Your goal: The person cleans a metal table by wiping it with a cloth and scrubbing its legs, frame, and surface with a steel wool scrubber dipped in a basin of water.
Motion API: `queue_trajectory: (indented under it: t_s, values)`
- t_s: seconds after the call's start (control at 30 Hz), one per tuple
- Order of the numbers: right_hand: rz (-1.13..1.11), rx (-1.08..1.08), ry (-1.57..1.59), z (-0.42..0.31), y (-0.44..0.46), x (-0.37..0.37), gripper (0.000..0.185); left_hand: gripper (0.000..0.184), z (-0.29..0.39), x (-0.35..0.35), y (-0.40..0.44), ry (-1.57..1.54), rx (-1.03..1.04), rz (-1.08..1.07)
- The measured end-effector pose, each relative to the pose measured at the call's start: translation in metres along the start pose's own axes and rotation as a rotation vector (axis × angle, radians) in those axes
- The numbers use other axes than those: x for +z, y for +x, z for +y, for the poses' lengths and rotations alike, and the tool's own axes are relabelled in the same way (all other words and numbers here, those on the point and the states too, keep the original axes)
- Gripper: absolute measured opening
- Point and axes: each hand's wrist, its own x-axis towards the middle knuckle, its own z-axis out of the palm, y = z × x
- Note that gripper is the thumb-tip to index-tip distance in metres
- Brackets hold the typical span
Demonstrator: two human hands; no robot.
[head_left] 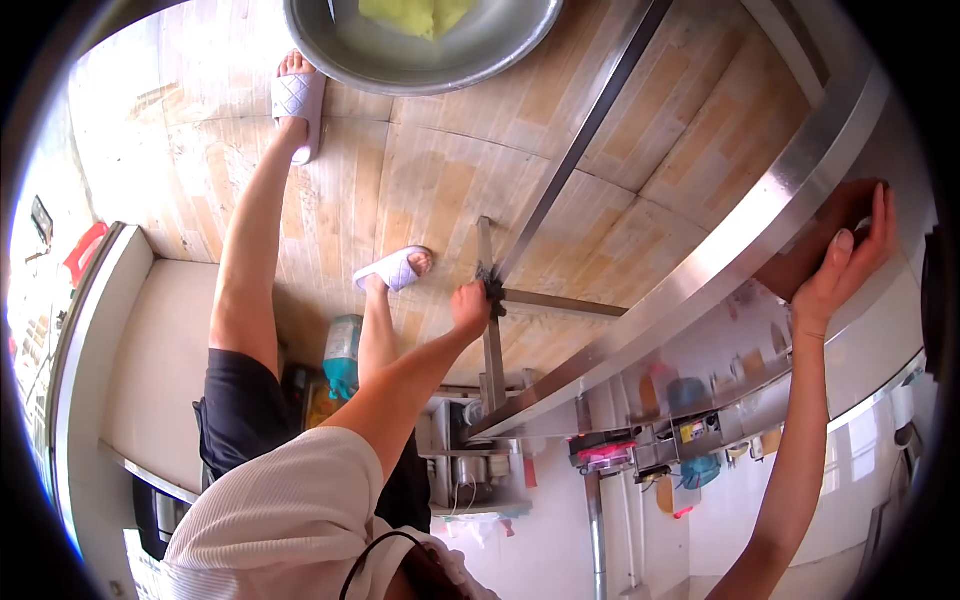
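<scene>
The right hand (848,255) lies opened out on the shiny metal worktop (700,270), inside its long edge, holding nothing. Below that edge, the left hand (470,308) is curled closed on a dark cloth (493,287) against the joint of the worktop's metal frame (560,302). Farther off, a metal basin (440,80) holding something yellow-green (415,14) stands on the floor (480,140).

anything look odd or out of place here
The dark clump at the left hand, by a joint of the steel frame: it looks ragged against plain metal. I can't tell what it is.
</scene>
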Motion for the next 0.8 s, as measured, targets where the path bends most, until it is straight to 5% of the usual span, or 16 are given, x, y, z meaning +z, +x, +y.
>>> queue_trajectory:
  t_s: [0.23,0.5,0.7,0.73,0.8]
  values:
    - [-0.009,0.038,0.022,-0.001,0.0,0.0,0.053,0.016,0.009,0.01,0.016,-0.026,-0.153,-0.117]
    - [-0.012,0.036,-0.013,-0.001,-0.003,-0.001,0.048,0.016,-0.002,-0.032,0.012,0.255,0.222,-0.199]
    - [-0.02,0.011,0.007,0.001,-0.001,0.0,0.051,0.041,-0.166,0.004,0.014,-0.051,-0.184,-0.414]
    - [-0.018,0.005,0.001,0.002,-0.002,0.002,0.051,0.045,-0.158,0.007,0.014,-0.272,-0.157,-0.494]
    - [-0.027,-0.014,-0.015,0.004,-0.003,0.001,0.052,0.044,-0.11,0.007,0.017,-1.013,-0.494,-0.546]
